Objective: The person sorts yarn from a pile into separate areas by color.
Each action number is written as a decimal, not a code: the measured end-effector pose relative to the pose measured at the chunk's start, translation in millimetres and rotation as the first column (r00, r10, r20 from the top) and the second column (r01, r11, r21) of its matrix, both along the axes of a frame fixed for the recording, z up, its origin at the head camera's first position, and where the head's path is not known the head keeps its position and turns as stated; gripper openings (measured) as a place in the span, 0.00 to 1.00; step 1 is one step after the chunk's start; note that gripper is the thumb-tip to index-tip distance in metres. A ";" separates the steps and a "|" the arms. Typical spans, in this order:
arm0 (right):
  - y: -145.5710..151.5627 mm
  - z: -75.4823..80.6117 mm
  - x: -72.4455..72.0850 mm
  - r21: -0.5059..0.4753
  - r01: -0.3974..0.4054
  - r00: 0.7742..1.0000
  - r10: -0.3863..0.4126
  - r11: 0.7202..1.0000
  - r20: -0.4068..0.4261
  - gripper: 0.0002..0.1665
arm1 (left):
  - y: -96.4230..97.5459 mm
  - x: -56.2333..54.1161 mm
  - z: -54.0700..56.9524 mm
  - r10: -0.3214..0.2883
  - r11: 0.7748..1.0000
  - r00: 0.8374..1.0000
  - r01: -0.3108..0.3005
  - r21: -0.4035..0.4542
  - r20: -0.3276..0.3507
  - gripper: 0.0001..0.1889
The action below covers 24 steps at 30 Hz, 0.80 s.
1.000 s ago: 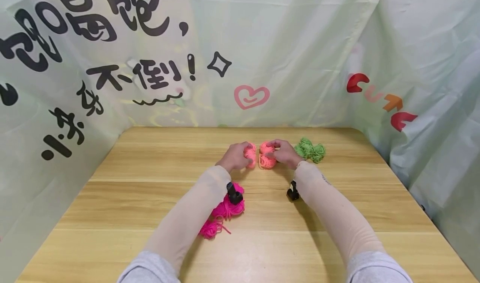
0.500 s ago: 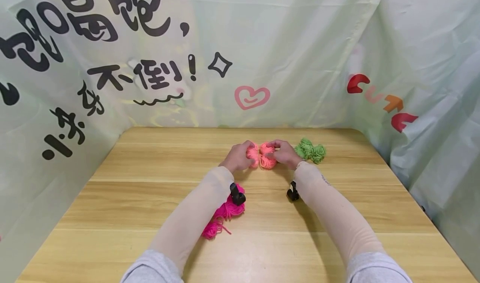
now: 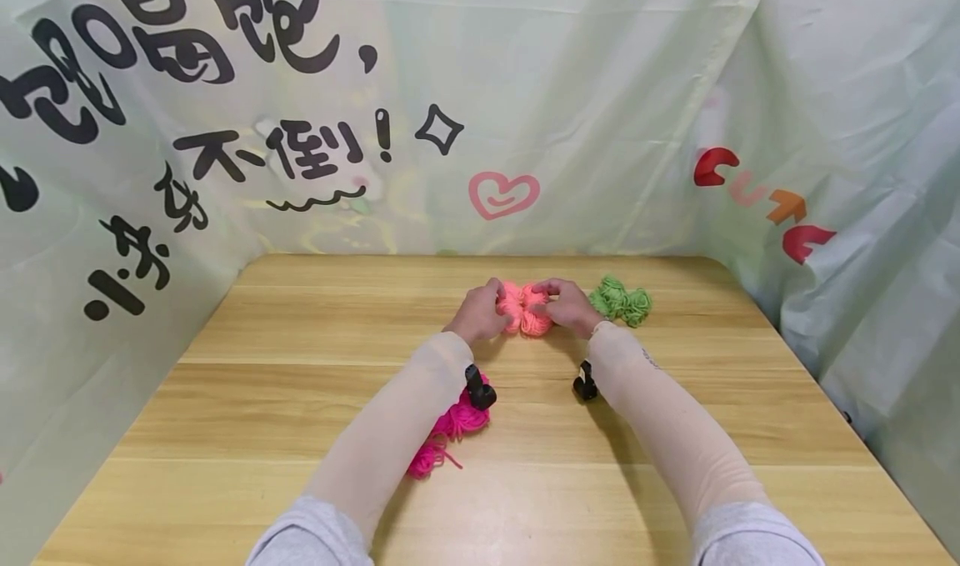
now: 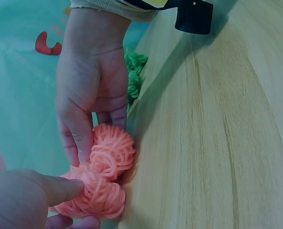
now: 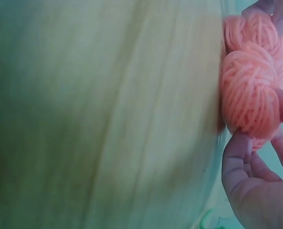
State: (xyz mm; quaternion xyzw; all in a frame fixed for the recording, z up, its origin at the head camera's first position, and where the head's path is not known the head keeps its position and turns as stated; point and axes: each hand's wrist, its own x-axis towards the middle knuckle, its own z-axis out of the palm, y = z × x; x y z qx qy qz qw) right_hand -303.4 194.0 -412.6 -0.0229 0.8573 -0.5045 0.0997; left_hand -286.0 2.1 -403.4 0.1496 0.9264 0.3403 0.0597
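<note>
Two coral-pink yarn skeins lie side by side near the back of the table, pressed together. My left hand [image 3: 480, 312] grips the left skein [image 3: 511, 309] from its outer side, thumb on top in the left wrist view. From the other side my right hand [image 3: 572, 308] holds the right skein [image 3: 535, 323] between thumb and fingers. In the right wrist view that skein [image 5: 251, 93] is the nearer one, its bulging strands against the left skein [image 5: 256, 31]. Both hands face each other across the pair, and their fingers partly cover the outer sides.
A green yarn bundle [image 3: 621, 301] lies just right of my right hand. Magenta yarn [image 3: 459, 420] with a loose tail sits under my left forearm, partly hidden. Behind the wooden table [image 3: 315, 316] hangs a printed curtain [image 3: 600, 132].
My left hand has moved right with its skein, closing the gap to the right skein. The right hand has stayed nearly in place.
</note>
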 end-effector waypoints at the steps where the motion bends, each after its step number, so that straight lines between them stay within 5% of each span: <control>1: -0.2 0.5 0.2 0.004 0.000 1.000 0.000 1.000 -0.003 0.25 | 0.2 0.0 0.4 0.002 1.000 1.000 -0.002 -0.007 -0.003 0.16; 24: 0.9 -3.0 -3.1 0.004 0.013 1.000 -0.013 1.000 -0.016 0.27 | 4.8 2.9 3.9 -0.012 0.996 1.000 0.010 -0.084 -0.023 0.25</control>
